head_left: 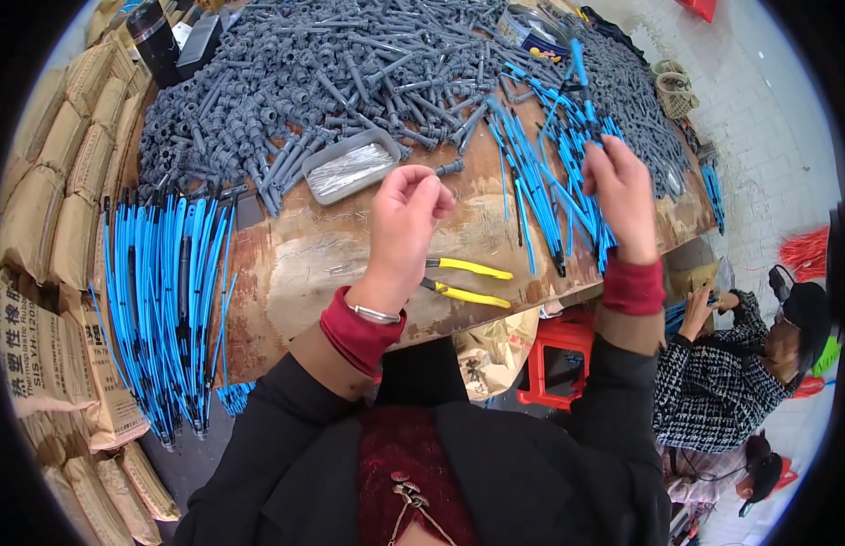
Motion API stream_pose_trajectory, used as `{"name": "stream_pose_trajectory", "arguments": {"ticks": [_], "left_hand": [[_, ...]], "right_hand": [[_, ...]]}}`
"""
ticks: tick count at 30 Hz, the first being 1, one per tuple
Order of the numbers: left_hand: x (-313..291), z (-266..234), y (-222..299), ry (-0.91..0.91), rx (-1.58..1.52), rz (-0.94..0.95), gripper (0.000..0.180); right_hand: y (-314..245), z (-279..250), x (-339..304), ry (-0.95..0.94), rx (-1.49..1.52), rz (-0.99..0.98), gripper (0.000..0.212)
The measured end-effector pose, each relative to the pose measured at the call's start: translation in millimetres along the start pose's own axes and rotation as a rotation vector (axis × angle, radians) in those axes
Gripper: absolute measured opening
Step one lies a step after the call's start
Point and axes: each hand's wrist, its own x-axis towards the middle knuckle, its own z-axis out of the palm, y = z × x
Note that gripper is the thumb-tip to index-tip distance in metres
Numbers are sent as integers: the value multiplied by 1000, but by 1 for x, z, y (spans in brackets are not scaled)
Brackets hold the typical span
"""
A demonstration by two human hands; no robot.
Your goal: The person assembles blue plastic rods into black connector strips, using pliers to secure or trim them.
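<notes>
My left hand (406,218) is raised over the near half of the table, fingers curled to the thumb; anything pinched in them is too small to make out. A small grey plastic fitting (450,167) shows just beyond its fingertips. Beside that hand stands a grey tray (324,187) of thin silvery pins. Yellow-handled pliers (472,267) lie on the table to its right. My right hand (622,187) is closed round the dark lower part of a blue-and-black rod (582,82), which points away from me. Blue strips with black parts (529,173) lie beneath and left of it.
Grey plastic fittings (249,100) are heaped across the far table. A bundle of blue strips (163,291) hangs over the left edge, near stacked brown sacks (67,246). A black flask (153,41) stands far left. A red stool (568,350) and a seated co-worker (723,382) are at right.
</notes>
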Motion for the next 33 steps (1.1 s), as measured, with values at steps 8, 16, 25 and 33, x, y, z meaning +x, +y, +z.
{"name": "stream_pose_trajectory", "arguments": {"ticks": [8,16,25,33], "left_hand": [[-6,8,11,-517,-689,-425,13],[-4,4,4,-522,-423,-353,16],[3,-5,5,-544,-505,-536,11],[-3,7,2,-247,-338,-476,16]], "right_hand": [[-25,43,-70,-609,297,93,20],[95,53,29,71,-707,-236,28],[135,49,57,155,-635,-57,30],[-22,4,-53,-376,597,189,23]]}}
